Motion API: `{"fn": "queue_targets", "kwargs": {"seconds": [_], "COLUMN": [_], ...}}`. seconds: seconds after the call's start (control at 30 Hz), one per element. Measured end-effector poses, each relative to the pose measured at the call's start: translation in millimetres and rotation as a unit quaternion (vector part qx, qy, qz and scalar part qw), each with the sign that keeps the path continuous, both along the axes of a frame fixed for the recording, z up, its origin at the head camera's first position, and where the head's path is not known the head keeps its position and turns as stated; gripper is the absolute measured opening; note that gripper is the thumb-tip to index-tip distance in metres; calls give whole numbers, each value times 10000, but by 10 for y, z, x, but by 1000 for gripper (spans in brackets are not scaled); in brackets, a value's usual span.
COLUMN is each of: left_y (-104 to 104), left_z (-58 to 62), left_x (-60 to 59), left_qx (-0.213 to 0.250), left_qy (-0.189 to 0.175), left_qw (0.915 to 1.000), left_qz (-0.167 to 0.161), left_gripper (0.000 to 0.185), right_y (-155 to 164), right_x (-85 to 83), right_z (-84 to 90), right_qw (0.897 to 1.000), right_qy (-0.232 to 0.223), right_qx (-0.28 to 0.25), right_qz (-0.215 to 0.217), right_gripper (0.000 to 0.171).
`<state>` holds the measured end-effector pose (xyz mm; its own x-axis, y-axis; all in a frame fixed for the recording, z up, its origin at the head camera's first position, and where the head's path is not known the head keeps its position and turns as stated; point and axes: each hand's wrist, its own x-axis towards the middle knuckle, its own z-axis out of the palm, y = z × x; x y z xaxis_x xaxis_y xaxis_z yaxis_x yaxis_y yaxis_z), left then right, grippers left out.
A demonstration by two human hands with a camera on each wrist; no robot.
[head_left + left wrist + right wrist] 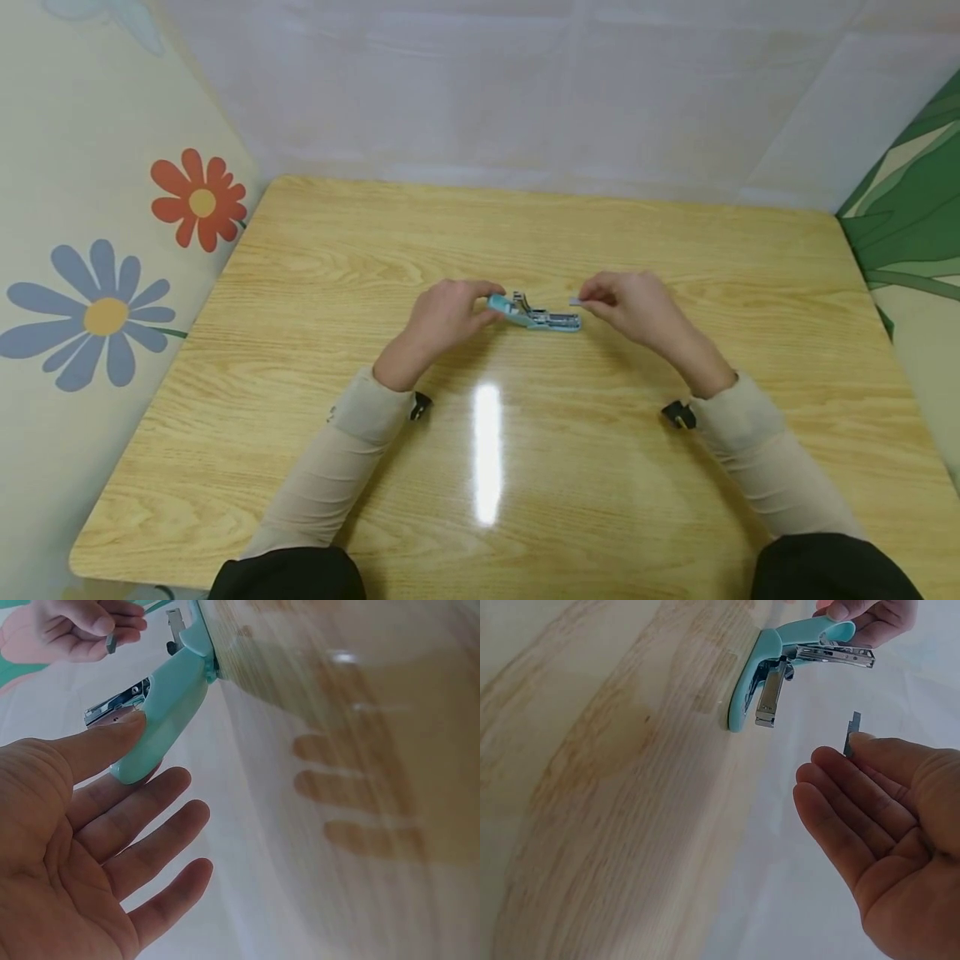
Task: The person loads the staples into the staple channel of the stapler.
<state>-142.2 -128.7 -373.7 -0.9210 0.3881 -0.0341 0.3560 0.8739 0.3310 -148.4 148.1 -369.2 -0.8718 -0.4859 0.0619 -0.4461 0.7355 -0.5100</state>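
Note:
A mint-green stapler (555, 322) lies opened on the table, its metal magazine (771, 697) exposed. The left hand (447, 315) pinches the end of the stapler's raised cover (169, 712) between thumb and index finger, the other fingers extended. Just right of the stapler, the right hand (637, 304) holds a small strip of staples (852, 733) between thumb and fingertips. In the head view the strip sticks out to the left, above the magazine's front end and apart from it. The strip's lower part is hidden by the thumb.
A wood-grain table (300, 467) extends around both hands, with a bright light reflection in front of the stapler. A pale covered wall (480, 100) rises behind its far edge. Flower-painted walls (105, 317) stand at the sides.

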Motion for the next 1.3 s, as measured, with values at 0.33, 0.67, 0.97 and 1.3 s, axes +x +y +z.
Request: {"fn": "queue_targets", "kwargs": {"seconds": [0.33,0.67,0.97,1.3], "left_y": [3,20,6,-17], "left_z": [-8,33,-2,-33], "left_x": [-22,-50,-23,-1], "left_qx": [152,176,254,624], "left_qy": [-177,-243,5,53], "left_qw": [9997,9995,9997,9980], "left_qz": [20,52,-58,-80], "left_gripper": [36,36,43,41], "right_y": [-46,-113,-162,-192], "right_x": [-11,-26,-18,-4], "right_z": [-78,-104,-126,-146], "right_qw": [9997,9991,9986,9984], "right_qy": [-113,-147,-221,-174], "right_qx": [191,380,484,527], "right_qz": [58,75,37,61], "right_gripper": [13,15,15,15]}}
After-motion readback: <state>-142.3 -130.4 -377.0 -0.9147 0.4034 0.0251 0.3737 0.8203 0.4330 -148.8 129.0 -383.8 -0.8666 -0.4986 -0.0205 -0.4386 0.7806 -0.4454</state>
